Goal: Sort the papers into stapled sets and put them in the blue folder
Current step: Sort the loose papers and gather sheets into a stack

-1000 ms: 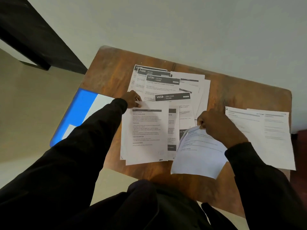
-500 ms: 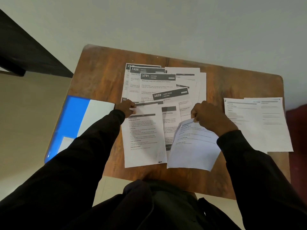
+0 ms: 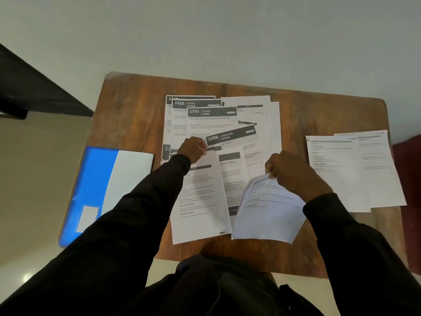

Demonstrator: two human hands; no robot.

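Left hand point(image 3: 193, 149) raised sheet point(image 3: 200, 201); wooden table point(image 3: 132, 110), pale floor point(image 3: 34, 179).

Left hand point(image 3: 193, 150) tight on flat sheet's point(image 3: 200, 201) top corner, right hand point(image 3: 293, 173) round curled sheet point(image 3: 266, 215), blue folder point(image 3: 95, 179) alongside.

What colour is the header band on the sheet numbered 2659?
Dark grey to black with white lettering, on the 2659 sheet; the head view shows it.
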